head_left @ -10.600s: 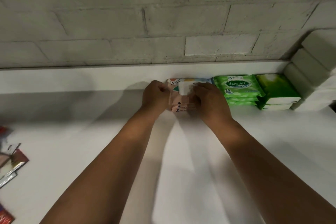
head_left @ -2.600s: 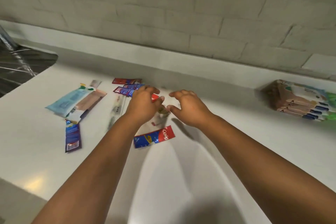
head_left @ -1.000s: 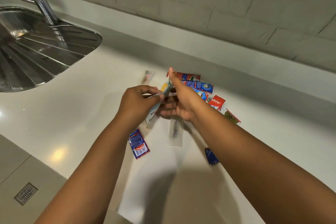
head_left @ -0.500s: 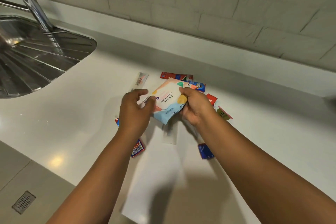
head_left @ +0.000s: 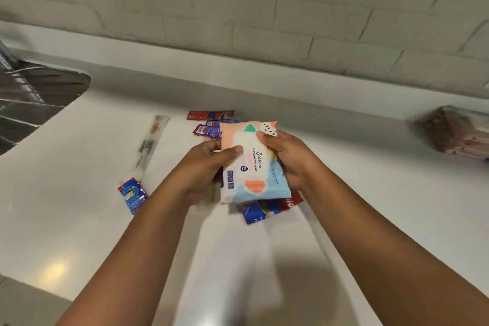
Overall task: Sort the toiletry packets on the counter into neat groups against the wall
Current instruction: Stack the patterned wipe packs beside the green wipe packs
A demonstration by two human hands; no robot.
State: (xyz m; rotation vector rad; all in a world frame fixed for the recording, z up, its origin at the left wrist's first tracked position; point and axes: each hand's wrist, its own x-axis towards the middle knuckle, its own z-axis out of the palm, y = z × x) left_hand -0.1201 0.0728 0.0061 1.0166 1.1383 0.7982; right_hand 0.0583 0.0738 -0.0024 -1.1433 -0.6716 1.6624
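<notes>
A pastel wet-wipes packet (head_left: pixel 248 167) with peach, white and blue patches is held above the white counter (head_left: pixel 79 193). My left hand (head_left: pixel 205 167) grips its left edge with the thumb on top. My right hand (head_left: pixel 288 159) grips its right side. Small sachets lie under and around it: a red one (head_left: pixel 210 115) near the wall, red-and-blue ones (head_left: pixel 207 131), a blue-and-red toothpaste sachet (head_left: pixel 267 209) below the packet, a blue sachet (head_left: pixel 133 194) to the left and a clear wrapped strip (head_left: pixel 150 140). A stack of wipes packets (head_left: pixel 460 132) stands against the wall at the right.
A steel sink drainer (head_left: pixel 31 98) takes the left end of the counter. The brick wall (head_left: pixel 264 21) with a white upstand runs along the back. The counter's front edge shows at the lower left.
The wipes packet has turned lengthwise and lifted between both hands. The view has swung right, so the stack by the wall has come into sight.
</notes>
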